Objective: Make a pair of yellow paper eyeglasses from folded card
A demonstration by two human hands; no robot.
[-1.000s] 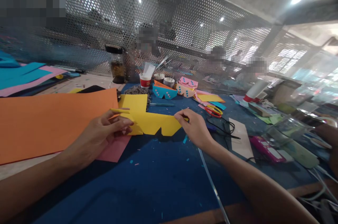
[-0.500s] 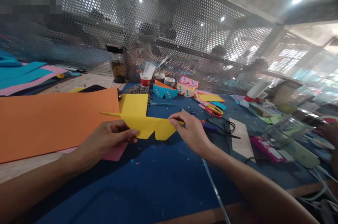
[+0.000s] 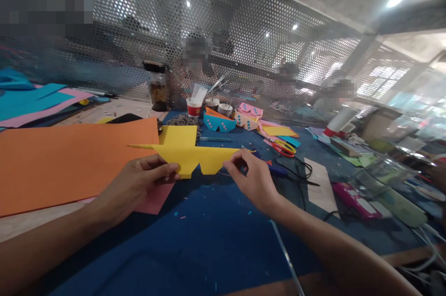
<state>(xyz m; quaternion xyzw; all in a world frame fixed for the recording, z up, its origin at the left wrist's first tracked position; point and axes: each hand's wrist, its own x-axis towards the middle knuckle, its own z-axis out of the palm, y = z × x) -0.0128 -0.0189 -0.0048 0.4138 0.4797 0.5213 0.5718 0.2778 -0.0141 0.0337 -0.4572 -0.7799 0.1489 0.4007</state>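
Left hand (image 3: 139, 184) and right hand (image 3: 252, 180) pinch a yellow paper cutout (image 3: 195, 156) above bare blue mat (image 3: 195, 240) — orange sheet (image 3: 69, 161) at nine o'clock, scissors (image 3: 284, 147) (seemingly red-handled) at two.

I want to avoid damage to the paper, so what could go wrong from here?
The yellow paper cutout is held only at its ends by the left hand and right hand; pulling might tear its narrow notched middle. Its thin point lies over the orange sheet and may bend.
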